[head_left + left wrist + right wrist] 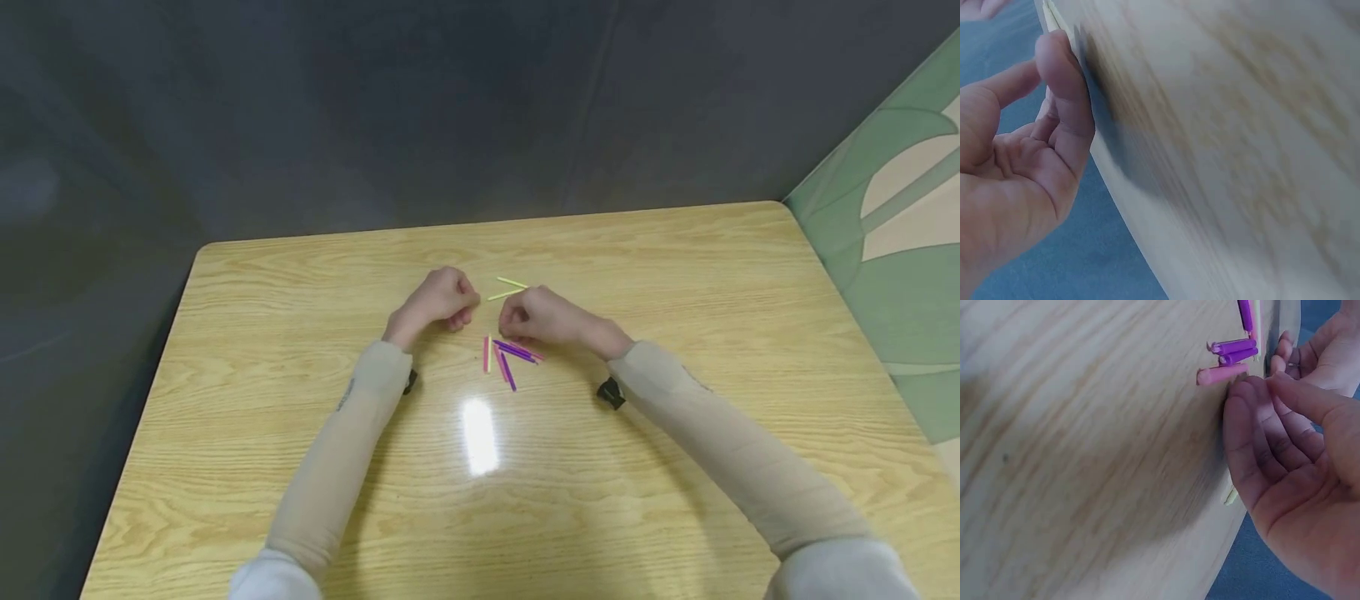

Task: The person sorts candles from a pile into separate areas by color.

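Observation:
My left hand (442, 297) is just left of two yellow sticks (504, 295), its fingers loosely bent. In the left wrist view its thumb and index fingertips (1057, 56) come close together; a yellow stick (1055, 17) lies just beyond them, and no stick shows between them. Low over the table, my right hand (547, 317) is at the upper end of a group of pink and purple sticks. Its thumb and bent fingers (1242, 409) are near the end of a pink stick (1219, 375). Whether they pinch anything is hidden. Purple sticks (1235, 352) lie beside that pink one.
Under the hands is a wood-grain table (300, 283). Another yellow stick (490, 354) lies by a pink stick (485, 354), and a single purple stick (508, 372) points toward me. A dark wall (480, 117) rises behind the table; a green patterned surface (900, 208) is at right.

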The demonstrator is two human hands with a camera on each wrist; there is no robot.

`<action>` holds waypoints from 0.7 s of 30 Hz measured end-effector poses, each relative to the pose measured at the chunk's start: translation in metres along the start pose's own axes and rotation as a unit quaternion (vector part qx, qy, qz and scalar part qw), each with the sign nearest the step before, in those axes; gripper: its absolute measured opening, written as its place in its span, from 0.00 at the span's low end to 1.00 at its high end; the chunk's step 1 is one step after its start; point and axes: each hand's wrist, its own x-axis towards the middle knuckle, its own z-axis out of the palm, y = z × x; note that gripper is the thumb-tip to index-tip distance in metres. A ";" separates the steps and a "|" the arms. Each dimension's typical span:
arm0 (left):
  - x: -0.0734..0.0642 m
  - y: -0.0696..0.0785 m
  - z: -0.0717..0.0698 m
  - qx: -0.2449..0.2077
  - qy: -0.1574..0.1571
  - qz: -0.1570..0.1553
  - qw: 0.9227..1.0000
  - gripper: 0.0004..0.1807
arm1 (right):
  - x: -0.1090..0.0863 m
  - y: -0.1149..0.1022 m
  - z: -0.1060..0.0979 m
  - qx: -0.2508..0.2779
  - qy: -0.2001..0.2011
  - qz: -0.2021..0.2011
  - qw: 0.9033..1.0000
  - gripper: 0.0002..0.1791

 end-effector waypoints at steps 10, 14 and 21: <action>-0.023 -0.011 0.008 0.009 -0.033 -0.006 0.999 0.09 | 0.001 -0.003 0.006 -0.021 0.007 -0.027 0.999 0.05; -0.033 -0.011 0.012 0.003 -0.046 -0.010 0.999 0.07 | 0.002 0.000 0.008 -0.028 0.016 -0.042 0.999 0.05; -0.042 -0.008 0.015 0.024 -0.066 -0.033 0.997 0.06 | 0.006 0.008 0.012 -0.026 0.023 -0.077 0.996 0.04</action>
